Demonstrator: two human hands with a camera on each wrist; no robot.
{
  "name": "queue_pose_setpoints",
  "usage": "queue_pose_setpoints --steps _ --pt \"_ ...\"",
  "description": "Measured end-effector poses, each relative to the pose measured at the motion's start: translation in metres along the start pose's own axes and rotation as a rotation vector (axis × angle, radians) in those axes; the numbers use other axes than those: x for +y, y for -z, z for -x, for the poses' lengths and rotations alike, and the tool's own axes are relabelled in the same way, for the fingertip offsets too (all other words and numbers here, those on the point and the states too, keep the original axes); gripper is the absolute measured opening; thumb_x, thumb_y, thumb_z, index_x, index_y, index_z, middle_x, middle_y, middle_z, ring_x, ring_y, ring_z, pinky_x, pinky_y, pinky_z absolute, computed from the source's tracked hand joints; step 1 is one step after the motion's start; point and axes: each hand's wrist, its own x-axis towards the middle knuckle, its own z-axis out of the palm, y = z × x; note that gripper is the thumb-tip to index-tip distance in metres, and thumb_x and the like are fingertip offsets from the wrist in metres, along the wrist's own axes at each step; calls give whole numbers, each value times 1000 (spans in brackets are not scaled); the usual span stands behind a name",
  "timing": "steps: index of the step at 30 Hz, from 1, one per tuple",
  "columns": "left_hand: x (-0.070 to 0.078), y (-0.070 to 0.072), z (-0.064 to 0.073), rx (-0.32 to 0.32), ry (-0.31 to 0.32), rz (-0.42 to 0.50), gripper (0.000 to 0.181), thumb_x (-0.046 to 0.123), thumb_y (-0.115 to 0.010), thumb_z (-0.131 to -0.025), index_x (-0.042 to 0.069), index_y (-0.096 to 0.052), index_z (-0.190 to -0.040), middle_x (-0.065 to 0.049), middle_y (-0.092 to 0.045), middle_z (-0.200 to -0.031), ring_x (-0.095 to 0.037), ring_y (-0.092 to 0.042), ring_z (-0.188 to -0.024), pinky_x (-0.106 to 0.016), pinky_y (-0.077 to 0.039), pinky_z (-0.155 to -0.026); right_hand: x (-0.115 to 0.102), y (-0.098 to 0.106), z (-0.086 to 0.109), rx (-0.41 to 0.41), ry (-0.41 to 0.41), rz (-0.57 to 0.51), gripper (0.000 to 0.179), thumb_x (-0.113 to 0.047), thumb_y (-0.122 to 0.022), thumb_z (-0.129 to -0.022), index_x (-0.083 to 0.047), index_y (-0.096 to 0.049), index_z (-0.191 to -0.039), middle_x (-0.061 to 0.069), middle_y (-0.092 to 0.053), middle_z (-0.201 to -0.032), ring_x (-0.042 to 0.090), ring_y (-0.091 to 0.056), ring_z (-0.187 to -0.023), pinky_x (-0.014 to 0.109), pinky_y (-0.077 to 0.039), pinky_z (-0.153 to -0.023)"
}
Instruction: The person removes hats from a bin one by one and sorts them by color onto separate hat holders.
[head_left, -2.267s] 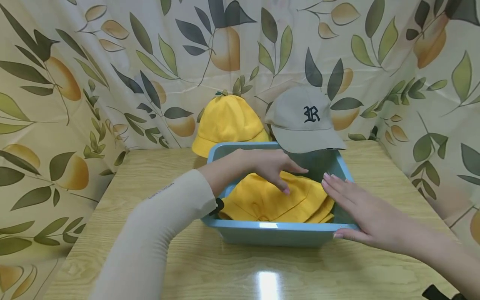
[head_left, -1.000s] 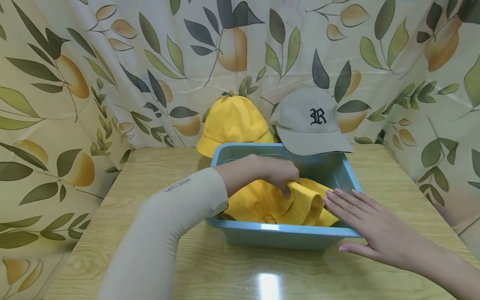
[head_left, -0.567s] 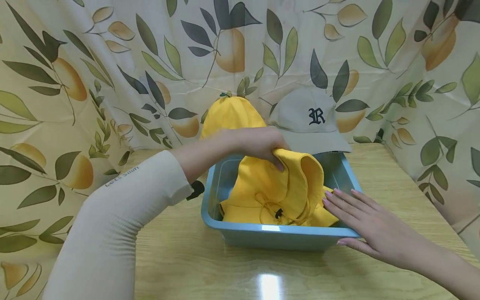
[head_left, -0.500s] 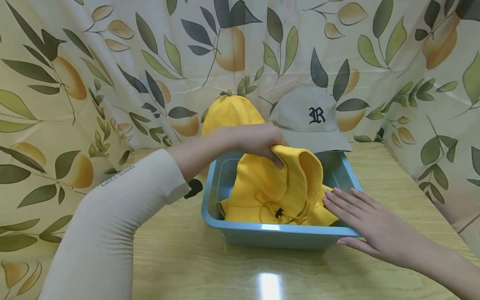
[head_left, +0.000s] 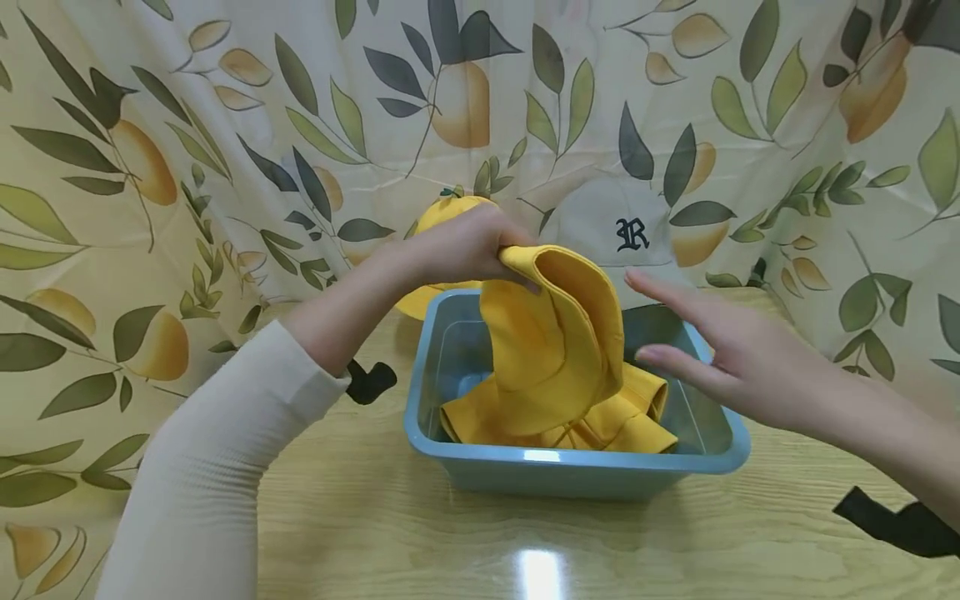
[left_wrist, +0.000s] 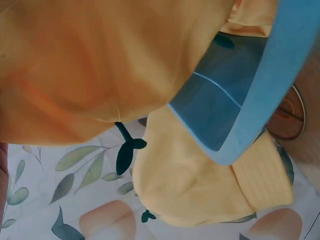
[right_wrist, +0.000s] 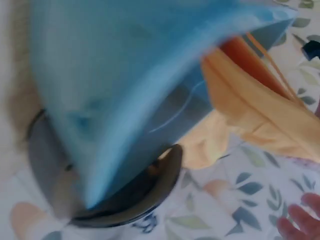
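My left hand [head_left: 480, 246] grips the brim of a yellow bucket hat [head_left: 547, 358], which hangs folded over the blue plastic bin [head_left: 570, 454]. A dark green leaf sprig [left_wrist: 127, 150] shows on that hat's crown in the left wrist view. My right hand [head_left: 720, 350] is above the bin's right side, fingers extended and thumb apart, a short way from the hat. It holds nothing. More yellow hat fabric [head_left: 641, 429] lies in the bin under the raised hat, partly hidden by it.
Behind the bin sit another yellow hat [head_left: 427, 300], mostly covered by my left arm, and a light grey baseball cap [head_left: 592, 217] with a black letter R. A leaf-and-fruit patterned curtain [head_left: 247, 167] closes off the back and sides of the wooden table [head_left: 345, 517].
My left hand has reached into the bin, taken a yellow hat by its brim and raised it up and leftward. My right hand has left the bin's right rim and moved up towards the hat.
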Motion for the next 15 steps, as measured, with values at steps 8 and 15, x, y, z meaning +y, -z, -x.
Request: queue_pose_setpoints --steps 8,15 --pt "-11 -10 16 162 -123 -20 7 10 -66 -82 10 -68 -75 4 -61 -69 -5 -53 -68 -19 -43 -65 -12 -15 -50 276 211 -85 45 -28 -57 -89 -10 -51 -130 8 -57 -126 25 -57 -110 38 -47 -85" --pt "-16 -15 22 245 -214 58 19 3 -67 -78 3 -71 -97 -6 -70 -93 -13 -62 -85 -22 -49 -77 0 -31 -44 231 184 -39 27 2 -73 -68 -6 -67 -93 3 -69 -81 13 -61 -63 27 -49 -55"
